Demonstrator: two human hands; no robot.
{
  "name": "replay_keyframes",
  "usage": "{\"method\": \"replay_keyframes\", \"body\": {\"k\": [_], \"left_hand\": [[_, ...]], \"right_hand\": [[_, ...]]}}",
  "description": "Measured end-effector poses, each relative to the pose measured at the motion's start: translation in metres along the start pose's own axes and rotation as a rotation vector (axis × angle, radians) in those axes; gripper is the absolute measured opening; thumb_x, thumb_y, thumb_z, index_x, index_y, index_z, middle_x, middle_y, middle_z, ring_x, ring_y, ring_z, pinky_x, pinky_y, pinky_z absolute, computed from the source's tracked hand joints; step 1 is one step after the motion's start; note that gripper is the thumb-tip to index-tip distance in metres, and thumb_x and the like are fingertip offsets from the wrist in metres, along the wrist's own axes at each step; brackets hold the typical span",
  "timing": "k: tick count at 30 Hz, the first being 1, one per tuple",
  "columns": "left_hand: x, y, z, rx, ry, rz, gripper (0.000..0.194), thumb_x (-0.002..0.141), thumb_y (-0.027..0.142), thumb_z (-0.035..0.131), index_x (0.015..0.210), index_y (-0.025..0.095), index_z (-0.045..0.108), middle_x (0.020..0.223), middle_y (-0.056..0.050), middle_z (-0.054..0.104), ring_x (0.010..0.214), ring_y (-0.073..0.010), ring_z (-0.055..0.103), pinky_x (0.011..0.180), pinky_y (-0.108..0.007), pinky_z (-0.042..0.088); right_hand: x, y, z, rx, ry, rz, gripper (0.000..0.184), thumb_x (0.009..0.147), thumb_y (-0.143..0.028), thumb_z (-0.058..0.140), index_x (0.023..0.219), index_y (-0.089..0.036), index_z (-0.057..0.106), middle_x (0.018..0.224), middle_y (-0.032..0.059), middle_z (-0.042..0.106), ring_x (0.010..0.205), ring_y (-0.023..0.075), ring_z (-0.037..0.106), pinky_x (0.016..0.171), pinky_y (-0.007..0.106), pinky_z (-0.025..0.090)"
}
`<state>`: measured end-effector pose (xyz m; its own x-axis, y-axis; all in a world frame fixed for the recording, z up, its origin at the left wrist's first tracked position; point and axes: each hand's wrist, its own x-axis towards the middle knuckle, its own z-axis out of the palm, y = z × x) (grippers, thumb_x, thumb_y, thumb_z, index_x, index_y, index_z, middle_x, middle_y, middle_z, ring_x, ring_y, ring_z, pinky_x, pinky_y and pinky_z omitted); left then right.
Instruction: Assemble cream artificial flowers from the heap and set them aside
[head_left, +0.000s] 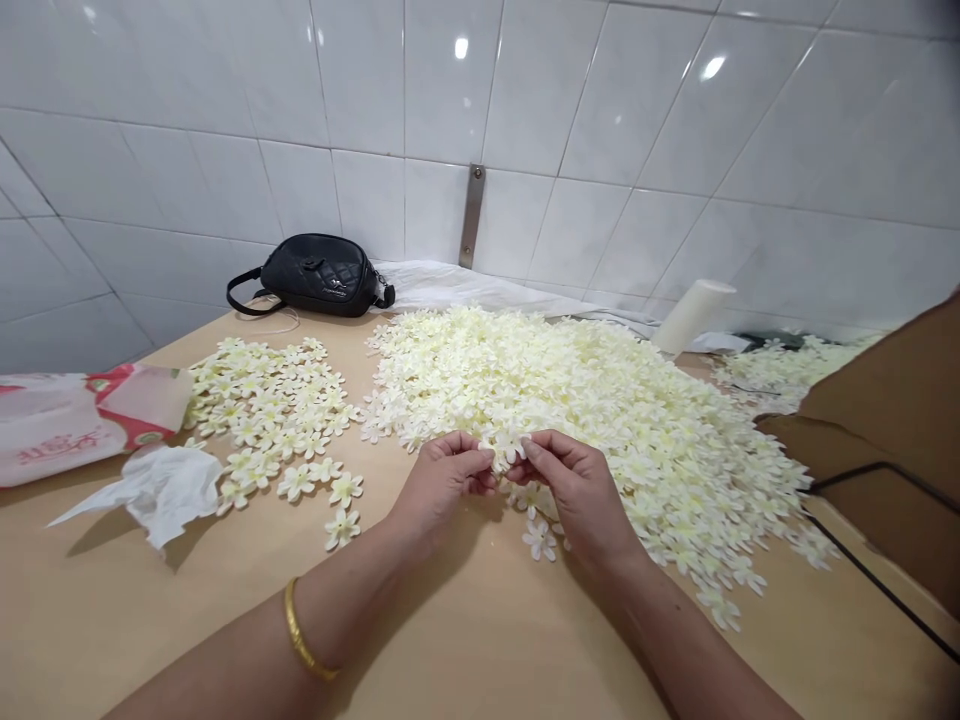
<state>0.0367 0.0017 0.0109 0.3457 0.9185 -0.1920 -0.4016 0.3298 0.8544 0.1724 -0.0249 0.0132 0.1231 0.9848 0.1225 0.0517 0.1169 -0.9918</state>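
Between my two hands, at the front edge of a large heap, is a pale yellow-white artificial flower (508,446). My left hand (452,468) pinches it from the left with thumb and fingertips. From the other side my right hand (568,480) pinches it the same way. Just behind lies the big pile of loose artificial flowers (540,370), cream with yellow centres. A smaller group of flowers (277,400) is spread out to the left, with a few single ones near its front. One loose flower (539,540) rests on the table below my right hand.
A black bag (319,275) stands at the back left by the tiled wall. At left lie a red-and-white plastic bag (82,420) and a crumpled tissue (161,490). A white roll (691,315) leans behind the pile. A brown cardboard piece (892,440) borders the right side of the table (465,640).
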Motion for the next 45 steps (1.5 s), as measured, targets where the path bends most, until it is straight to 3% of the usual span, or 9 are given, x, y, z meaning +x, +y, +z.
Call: {"method": "replay_keyframes", "body": {"k": [5,11,17,20,23,28,33,38,45], "left_hand": [[0.0,0.001,-0.001,-0.098,-0.041,-0.045,0.012,0.059,0.009,0.064,0.061,0.013,0.052,0.061,-0.002,0.059,0.056,-0.0094,0.054,0.059,-0.023,0.04],[0.002,0.0,-0.001,-0.146,-0.032,-0.089,0.015,0.059,0.01,0.064,0.062,0.014,0.05,0.055,0.001,0.057,0.053,-0.0096,0.054,0.06,-0.025,0.042],[0.003,-0.002,0.001,-0.07,0.018,-0.056,0.016,0.059,0.013,0.064,0.059,0.014,0.048,0.05,0.002,0.053,0.048,-0.008,0.05,0.053,-0.02,0.036],[0.001,-0.002,0.002,-0.028,-0.021,-0.05,0.016,0.06,0.015,0.063,0.057,0.014,0.048,0.046,0.002,0.05,0.044,-0.007,0.045,0.05,-0.02,0.034],[-0.001,-0.001,0.001,-0.02,-0.064,-0.034,0.016,0.06,0.016,0.064,0.056,0.014,0.048,0.045,0.002,0.049,0.043,-0.0063,0.043,0.049,-0.02,0.033],[0.002,0.0,-0.001,-0.033,-0.037,-0.031,0.017,0.058,0.016,0.065,0.057,0.014,0.048,0.048,0.002,0.05,0.045,-0.0073,0.046,0.05,-0.02,0.034],[0.002,-0.002,-0.003,-0.074,-0.047,-0.028,0.016,0.06,0.013,0.064,0.059,0.014,0.048,0.051,0.001,0.052,0.048,-0.0076,0.049,0.052,-0.02,0.035],[0.004,-0.001,-0.004,-0.158,-0.05,-0.055,0.013,0.061,0.013,0.064,0.06,0.013,0.052,0.052,0.001,0.053,0.049,-0.0081,0.05,0.056,-0.022,0.04],[0.007,-0.004,-0.006,-0.138,-0.093,-0.016,0.015,0.066,0.022,0.063,0.062,0.01,0.057,0.054,-0.002,0.055,0.05,-0.0084,0.051,0.056,-0.022,0.04]], "right_hand": [[0.003,-0.002,-0.003,0.093,-0.021,0.025,0.018,0.074,-0.031,0.057,0.066,-0.015,0.056,0.06,0.0002,0.058,0.055,0.0109,0.055,0.058,0.024,0.045],[-0.001,-0.003,-0.001,-0.196,0.01,-0.123,0.018,0.077,-0.029,0.052,0.066,-0.015,0.055,0.059,-0.0002,0.054,0.059,0.0124,0.053,0.055,0.022,0.042],[0.021,-0.014,-0.033,-0.59,0.301,-0.386,0.021,0.081,-0.028,0.043,0.068,-0.016,0.054,0.061,0.0003,0.055,0.06,0.0126,0.052,0.057,0.022,0.04],[0.045,-0.02,-0.055,-0.838,0.423,-0.479,0.022,0.082,-0.026,0.04,0.069,-0.016,0.054,0.062,0.0014,0.055,0.058,0.0129,0.05,0.057,0.023,0.038],[0.072,-0.021,-0.067,-0.932,0.476,-0.521,0.021,0.08,-0.023,0.04,0.073,-0.015,0.057,0.07,0.0055,0.057,0.066,0.0161,0.05,0.065,0.028,0.036],[0.081,-0.018,-0.06,-1.035,0.388,-0.561,0.016,0.075,-0.02,0.047,0.078,-0.016,0.062,0.075,0.0079,0.059,0.078,0.021,0.051,0.073,0.034,0.034],[0.037,-0.021,-0.03,-0.962,0.26,-0.565,0.019,0.081,-0.021,0.042,0.085,-0.017,0.061,0.084,0.0074,0.06,0.083,0.0196,0.053,0.074,0.032,0.039],[0.006,-0.019,0.001,-0.692,-0.116,-0.515,0.019,0.081,-0.021,0.044,0.087,-0.019,0.062,0.081,0.0059,0.061,0.075,0.0169,0.056,0.068,0.028,0.043],[0.002,-0.003,0.005,-0.676,-0.108,-0.48,0.021,0.083,-0.019,0.04,0.078,-0.018,0.061,0.073,0.0041,0.059,0.068,0.0147,0.054,0.063,0.025,0.042]]}}
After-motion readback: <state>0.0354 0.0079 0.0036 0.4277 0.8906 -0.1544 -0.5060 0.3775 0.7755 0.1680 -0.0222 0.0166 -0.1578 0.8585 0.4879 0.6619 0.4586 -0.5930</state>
